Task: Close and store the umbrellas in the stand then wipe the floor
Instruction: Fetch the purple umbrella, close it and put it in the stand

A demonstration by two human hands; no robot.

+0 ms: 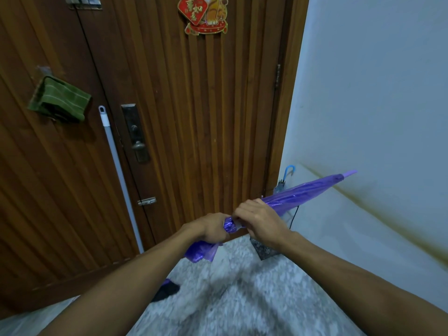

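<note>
A folded purple umbrella (305, 190) lies slanted across the middle, its tip up to the right near the white wall. My left hand (213, 227) grips the gathered canopy near its lower end. My right hand (259, 220) pinches the canopy just above it, at what looks like a strap. In the corner behind stands the umbrella stand (264, 248) with a dark speckled base, holding a pale blue umbrella with a curved blue handle (289, 170). The stand is partly hidden by my right hand.
A brown wooden door (194, 117) fills the view ahead. A mop handle (118, 170) leans against it, and a green cloth (60, 99) hangs at the left. A dark object (167, 289) lies on the speckled floor (242, 299) under my left arm.
</note>
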